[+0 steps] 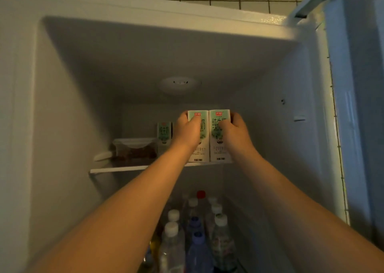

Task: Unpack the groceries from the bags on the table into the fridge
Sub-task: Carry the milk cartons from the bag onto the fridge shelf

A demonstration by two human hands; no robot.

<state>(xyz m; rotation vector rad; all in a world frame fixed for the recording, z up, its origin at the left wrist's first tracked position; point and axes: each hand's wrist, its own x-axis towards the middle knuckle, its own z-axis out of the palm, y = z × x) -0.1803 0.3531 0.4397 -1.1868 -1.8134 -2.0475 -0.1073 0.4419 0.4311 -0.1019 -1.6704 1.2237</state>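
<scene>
Left milk carton (202, 127) and right milk carton (220, 148) upright, side by side, touching, at front edge of top shelf (116, 170) in fridge (62, 106). Your left hand (188, 131) grasps left milk carton, thumb across its face. Your right hand (233, 131) grasps right milk carton same way. Third carton (164, 132) farther back, beside clear lidded container (135, 148). Capped bottles (195, 231) in compartment below. Fridge door (353, 106) open at your right.
</scene>
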